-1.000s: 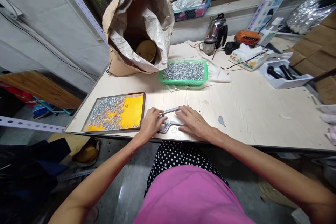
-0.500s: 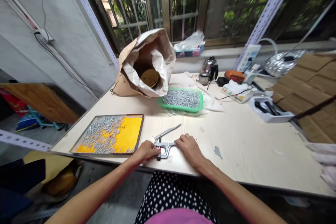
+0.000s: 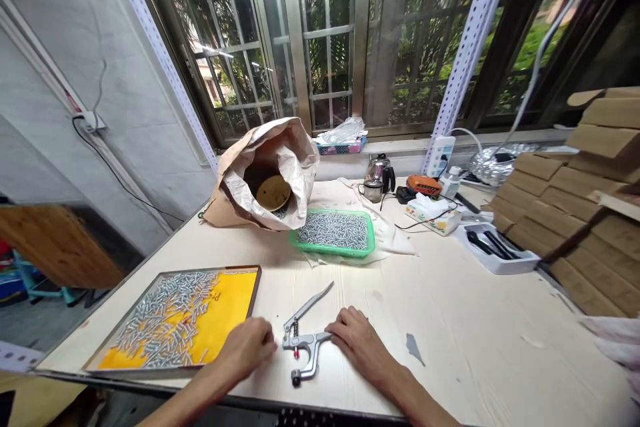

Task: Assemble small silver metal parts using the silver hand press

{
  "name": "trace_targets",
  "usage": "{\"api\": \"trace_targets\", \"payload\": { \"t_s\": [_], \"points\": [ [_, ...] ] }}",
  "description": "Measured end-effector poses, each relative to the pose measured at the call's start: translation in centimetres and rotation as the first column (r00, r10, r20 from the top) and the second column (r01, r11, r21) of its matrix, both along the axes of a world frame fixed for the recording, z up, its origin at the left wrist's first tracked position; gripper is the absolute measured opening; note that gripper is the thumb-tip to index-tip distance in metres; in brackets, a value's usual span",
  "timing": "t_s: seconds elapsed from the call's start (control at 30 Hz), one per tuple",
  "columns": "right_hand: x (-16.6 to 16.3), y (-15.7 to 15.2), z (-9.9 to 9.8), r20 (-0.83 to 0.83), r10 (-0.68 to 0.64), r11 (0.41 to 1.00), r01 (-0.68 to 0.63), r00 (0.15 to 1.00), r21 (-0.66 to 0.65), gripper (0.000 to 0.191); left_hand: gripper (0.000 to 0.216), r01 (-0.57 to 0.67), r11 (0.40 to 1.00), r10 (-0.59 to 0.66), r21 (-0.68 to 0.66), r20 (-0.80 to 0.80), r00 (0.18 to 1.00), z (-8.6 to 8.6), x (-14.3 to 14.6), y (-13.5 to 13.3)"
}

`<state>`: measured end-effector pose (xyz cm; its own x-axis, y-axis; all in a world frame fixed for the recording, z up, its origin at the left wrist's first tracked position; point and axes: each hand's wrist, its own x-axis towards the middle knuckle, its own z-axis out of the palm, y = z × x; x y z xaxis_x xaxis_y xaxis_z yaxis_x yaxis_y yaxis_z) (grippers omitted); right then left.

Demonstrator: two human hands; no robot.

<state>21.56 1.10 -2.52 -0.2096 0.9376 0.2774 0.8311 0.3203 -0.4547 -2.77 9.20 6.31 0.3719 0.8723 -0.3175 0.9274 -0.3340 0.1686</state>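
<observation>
A pair of metal hand-press pliers [image 3: 303, 341] lies on the pale wooden table [image 3: 450, 293] near its front edge, the upper lever raised. My right hand [image 3: 357, 345] rests to the right of the pliers, fingertips curled onto the lower handle. My left hand [image 3: 247, 349] sits just left of the pliers' head, apart from it, fingers curled under so that I cannot see what is in them. Beside the left hand lies a flat tray [image 3: 253, 297] with a yellow floor, holding several small metal pins.
A green basket [image 3: 300, 244] full of metal pins and an open paper sack [image 3: 295, 167] stand farther back. A kettle [image 3: 379, 177], a tissue box [image 3: 433, 213] and a white tray of black tools [image 3: 495, 260] lie at the back right. Stacked cardboard [image 3: 575, 227] fills the right.
My head has tilted up, bringing the window into view. My left hand has come off the pliers' head and shifted left toward the yellow tray. The pliers' lever has sprung up.
</observation>
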Motion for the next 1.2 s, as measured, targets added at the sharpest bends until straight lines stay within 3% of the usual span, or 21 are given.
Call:
{"api": "trace_targets", "payload": {
  "t_s": [0.1,0.23,0.3,0.37,0.43,0.53,0.63,0.7,0.93,1.2],
  "points": [
    [-0.1,0.1,-0.1,0.018,-0.011,1.000,0.011,1.000,0.021,0.016,0.021,0.055,0.977,-0.092,0.206,0.171,0.981,4.0,3.2,2.4],
    [-0.3,0.3,-0.4,0.041,-0.027,0.998,0.025,0.999,0.050,0.017,0.031,0.005,0.867,-0.213,0.499,0.360,0.908,9.3,7.8,5.7],
    [-0.2,0.2,-0.7,0.037,-0.019,0.998,0.016,0.999,0.064,0.019,0.033,-0.026,0.835,-0.230,0.550,0.391,0.891,10.9,8.1,6.5],
    [-0.1,0.2,-1.1,0.029,0.007,0.996,-0.010,1.000,0.087,0.021,0.025,-0.043,0.818,-0.216,0.573,0.376,0.901,11.2,6.5,6.9],
    [0.2,0.1,-1.8,0.023,0.042,0.992,-0.045,0.999,0.117,0.024,0.020,-0.066,0.810,-0.155,0.582,0.322,0.934,10.5,3.4,7.3],
    [0.6,0.3,-3.1,0.014,0.078,0.986,-0.079,0.997,0.148,0.027,0.022,-0.145,0.829,0.045,0.540,0.195,0.980,7.7,-3.0,7.8],
    [0.9,0.6,-4.1,0.014,0.112,0.980,-0.113,0.994,0.165,0.030,0.025,-0.255,0.879,0.264,0.403,0.034,0.964,4.3,-9.0,7.3],
    [1.1,0.6,-4.3,0.018,0.123,0.977,-0.124,0.992,0.176,0.031,0.026,-0.303,0.898,0.330,0.318,-0.035,0.943,2.3,-11.5,6.7],
    [1.0,0.4,-4.3,0.046,0.100,0.971,-0.107,0.994,0.214,0.033,0.027,-0.344,0.892,0.367,0.293,-0.028,0.930,-2.2,-13.3,6.6],
    [1.2,0.6,-5.0,0.070,0.102,0.966,-0.115,0.992,0.230,0.033,0.015,-0.357,0.897,0.340,0.260,0.109,0.934,-4.1,-14.0,7.8]
  ]
}}
